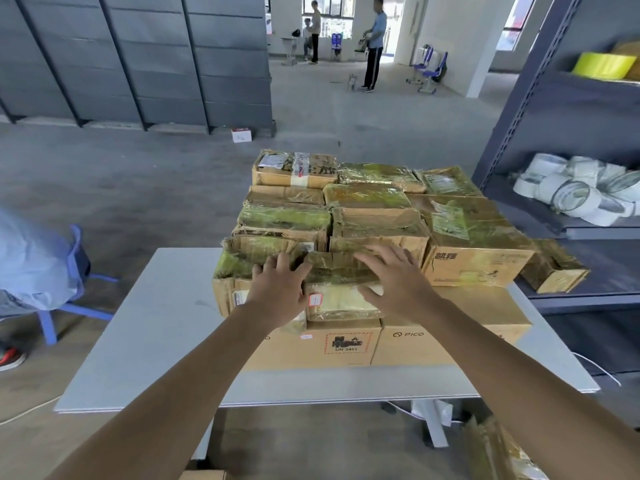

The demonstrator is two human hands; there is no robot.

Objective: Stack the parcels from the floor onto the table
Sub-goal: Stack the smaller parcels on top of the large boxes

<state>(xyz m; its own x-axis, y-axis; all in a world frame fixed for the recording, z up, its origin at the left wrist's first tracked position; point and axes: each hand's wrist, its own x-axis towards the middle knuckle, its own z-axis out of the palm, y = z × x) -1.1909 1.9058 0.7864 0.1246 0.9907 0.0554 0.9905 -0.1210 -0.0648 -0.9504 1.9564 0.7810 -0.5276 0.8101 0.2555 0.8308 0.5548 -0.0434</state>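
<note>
A pile of several taped cardboard parcels (377, 216) covers the far and middle part of the grey table (149, 327). Two large brown boxes (346, 344) form the front bottom layer. On them lies a small flat parcel (341, 301) wrapped in clear tape. My left hand (280, 289) rests with spread fingers on the front parcels at the left of it. My right hand (394, 282) lies flat with straight fingers on the small parcel and the one behind it. Neither hand grips anything.
A dark metal shelf (571, 133) with tape rolls stands right of the table, and one parcel (554, 268) sits on its lower shelf. More parcels (502, 452) lie on the floor at bottom right. A person in blue sits on a blue chair (74, 268) at left. Two people stand far back.
</note>
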